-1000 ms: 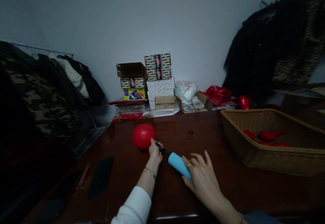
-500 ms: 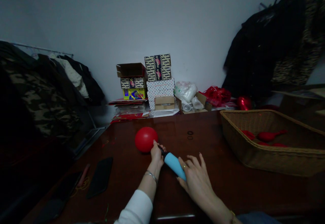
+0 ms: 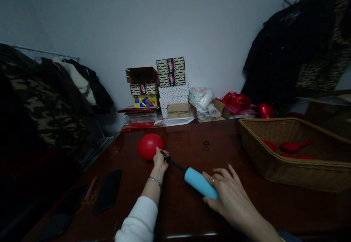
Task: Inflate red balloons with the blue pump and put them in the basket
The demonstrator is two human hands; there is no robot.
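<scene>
On the dark desk, the left hand pinches the neck of a red balloon onto the black nozzle of a hand pump. The balloon rests on the desk just left of that hand. The right hand grasps the near end of the pump's blue barrel, fingers partly spread. A wicker basket holding limp red balloons sits to the right.

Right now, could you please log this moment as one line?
left hand: pinching round red balloon neck on pump nozzle | right hand: gripping light-blue plastic hand pump | surface: dark wooden table
</scene>
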